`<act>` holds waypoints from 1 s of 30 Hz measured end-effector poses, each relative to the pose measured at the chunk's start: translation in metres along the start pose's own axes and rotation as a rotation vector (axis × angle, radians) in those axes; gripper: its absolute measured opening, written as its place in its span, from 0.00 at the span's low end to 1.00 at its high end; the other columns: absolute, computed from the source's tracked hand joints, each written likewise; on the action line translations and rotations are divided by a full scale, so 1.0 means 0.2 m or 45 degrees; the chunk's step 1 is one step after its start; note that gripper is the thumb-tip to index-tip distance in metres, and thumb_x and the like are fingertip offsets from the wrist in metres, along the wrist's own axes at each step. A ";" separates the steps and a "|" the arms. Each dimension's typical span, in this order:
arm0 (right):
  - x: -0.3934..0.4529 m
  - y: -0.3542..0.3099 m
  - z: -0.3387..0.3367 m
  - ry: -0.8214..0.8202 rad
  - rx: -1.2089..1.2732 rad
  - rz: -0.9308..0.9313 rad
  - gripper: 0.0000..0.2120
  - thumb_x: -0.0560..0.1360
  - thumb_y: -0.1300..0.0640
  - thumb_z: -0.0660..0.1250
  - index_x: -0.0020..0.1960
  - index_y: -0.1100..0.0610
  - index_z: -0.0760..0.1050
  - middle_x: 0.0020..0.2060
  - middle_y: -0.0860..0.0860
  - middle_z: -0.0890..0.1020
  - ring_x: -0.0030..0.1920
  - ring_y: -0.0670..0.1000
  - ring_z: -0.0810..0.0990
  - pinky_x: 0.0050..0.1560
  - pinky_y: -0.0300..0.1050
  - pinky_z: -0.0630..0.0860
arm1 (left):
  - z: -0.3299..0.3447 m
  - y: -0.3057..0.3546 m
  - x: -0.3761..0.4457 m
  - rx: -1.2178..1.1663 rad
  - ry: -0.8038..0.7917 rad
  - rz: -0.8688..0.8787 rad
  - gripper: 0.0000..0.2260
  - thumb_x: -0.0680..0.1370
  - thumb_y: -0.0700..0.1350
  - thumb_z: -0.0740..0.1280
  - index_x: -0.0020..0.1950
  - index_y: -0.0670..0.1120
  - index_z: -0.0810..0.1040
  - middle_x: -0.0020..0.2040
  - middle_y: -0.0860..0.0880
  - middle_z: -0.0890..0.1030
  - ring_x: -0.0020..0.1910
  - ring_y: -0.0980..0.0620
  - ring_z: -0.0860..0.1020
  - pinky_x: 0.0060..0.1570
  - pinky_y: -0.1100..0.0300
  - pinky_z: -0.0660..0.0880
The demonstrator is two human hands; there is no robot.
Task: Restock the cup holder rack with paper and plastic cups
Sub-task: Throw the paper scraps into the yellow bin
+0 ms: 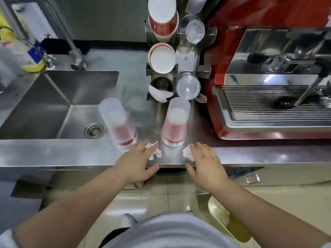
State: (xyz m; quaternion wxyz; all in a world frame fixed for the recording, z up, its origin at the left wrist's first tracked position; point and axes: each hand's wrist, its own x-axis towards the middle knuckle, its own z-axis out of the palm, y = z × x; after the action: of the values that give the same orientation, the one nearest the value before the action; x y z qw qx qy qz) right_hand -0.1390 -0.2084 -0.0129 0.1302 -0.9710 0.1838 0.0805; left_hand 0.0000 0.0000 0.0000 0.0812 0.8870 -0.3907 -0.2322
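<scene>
Head view: nearest me both hands lie flat on the steel surface (53, 153), fingers straight and spread, holding nothing. My left hand (134, 163) touches a crumpled paper (154, 151); my right hand (206, 161) touches another crumpled paper (188, 153). Just beyond them, short of the cup rack (186, 59), stand two inverted cup stacks: the left stack (119, 122), blurred, and the right stack (176, 122). The rack's slots hold red paper cups (163, 20) and clear plastic cups (188, 85)
</scene>
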 end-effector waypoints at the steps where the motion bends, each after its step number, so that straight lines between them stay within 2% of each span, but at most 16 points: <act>1: 0.02 0.00 0.01 0.010 0.020 0.009 0.30 0.74 0.48 0.63 0.73 0.55 0.63 0.72 0.59 0.65 0.72 0.62 0.62 0.69 0.56 0.62 | 0.01 -0.01 0.02 -0.006 0.012 0.016 0.39 0.69 0.68 0.50 0.79 0.58 0.52 0.78 0.47 0.56 0.74 0.43 0.60 0.68 0.52 0.67; 4: 0.07 -0.01 0.03 0.038 0.023 0.033 0.27 0.73 0.49 0.63 0.70 0.54 0.66 0.68 0.56 0.69 0.66 0.61 0.67 0.61 0.54 0.69 | 0.06 -0.07 0.08 0.042 0.039 0.043 0.37 0.69 0.65 0.51 0.78 0.58 0.57 0.74 0.48 0.61 0.68 0.44 0.67 0.60 0.51 0.74; 7: 0.13 -0.03 0.05 0.028 0.020 0.067 0.24 0.73 0.49 0.62 0.68 0.50 0.66 0.67 0.51 0.69 0.62 0.59 0.69 0.58 0.52 0.69 | 0.11 -0.11 0.12 0.011 0.085 0.064 0.32 0.71 0.62 0.53 0.75 0.57 0.63 0.70 0.46 0.67 0.64 0.43 0.72 0.55 0.51 0.76; 11: 0.19 -0.05 0.07 0.008 0.082 0.102 0.24 0.73 0.54 0.63 0.69 0.51 0.67 0.62 0.54 0.73 0.57 0.61 0.71 0.57 0.52 0.71 | 0.11 -0.12 0.16 -0.053 0.082 0.080 0.27 0.74 0.61 0.56 0.71 0.55 0.70 0.66 0.46 0.72 0.61 0.42 0.74 0.57 0.50 0.76; 16: 0.20 -0.02 0.12 0.074 0.274 0.146 0.19 0.71 0.62 0.63 0.62 0.56 0.73 0.55 0.56 0.76 0.54 0.61 0.72 0.55 0.49 0.69 | 0.11 -0.09 0.19 -0.111 0.114 0.151 0.15 0.75 0.49 0.66 0.61 0.49 0.81 0.61 0.47 0.75 0.56 0.43 0.77 0.56 0.54 0.75; 19: 0.19 -0.01 0.12 0.121 0.304 0.122 0.13 0.70 0.64 0.64 0.55 0.58 0.77 0.49 0.58 0.77 0.50 0.61 0.74 0.47 0.46 0.69 | 0.12 -0.06 0.19 -0.132 0.127 0.188 0.10 0.76 0.45 0.69 0.56 0.47 0.82 0.60 0.48 0.76 0.53 0.45 0.79 0.52 0.56 0.76; 22: 0.19 -0.02 0.10 0.084 0.305 0.164 0.10 0.74 0.63 0.63 0.53 0.59 0.77 0.49 0.58 0.77 0.49 0.60 0.76 0.41 0.42 0.64 | 0.11 -0.04 0.19 -0.124 0.124 0.162 0.09 0.77 0.45 0.68 0.55 0.46 0.82 0.60 0.48 0.76 0.53 0.45 0.79 0.50 0.61 0.72; 26: 0.20 -0.03 0.08 0.007 0.312 0.196 0.09 0.73 0.64 0.62 0.51 0.59 0.77 0.49 0.57 0.76 0.47 0.60 0.77 0.39 0.41 0.65 | 0.11 -0.01 0.19 -0.103 0.073 0.124 0.07 0.78 0.44 0.65 0.53 0.47 0.81 0.59 0.50 0.75 0.52 0.47 0.78 0.44 0.64 0.64; 30: 0.21 -0.04 0.07 -0.040 0.362 0.224 0.08 0.72 0.64 0.64 0.49 0.57 0.79 0.49 0.56 0.79 0.48 0.58 0.78 0.43 0.42 0.71 | 0.12 0.01 0.21 -0.090 0.062 0.175 0.06 0.77 0.43 0.66 0.52 0.47 0.81 0.58 0.50 0.76 0.58 0.51 0.76 0.46 0.66 0.63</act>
State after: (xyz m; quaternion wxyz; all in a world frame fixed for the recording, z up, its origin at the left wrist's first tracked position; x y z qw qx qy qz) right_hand -0.0987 -0.2124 -0.0332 0.2615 -0.9215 0.2757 0.0801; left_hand 0.0121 -0.0323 -0.0342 0.1377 0.8600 -0.4402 -0.2181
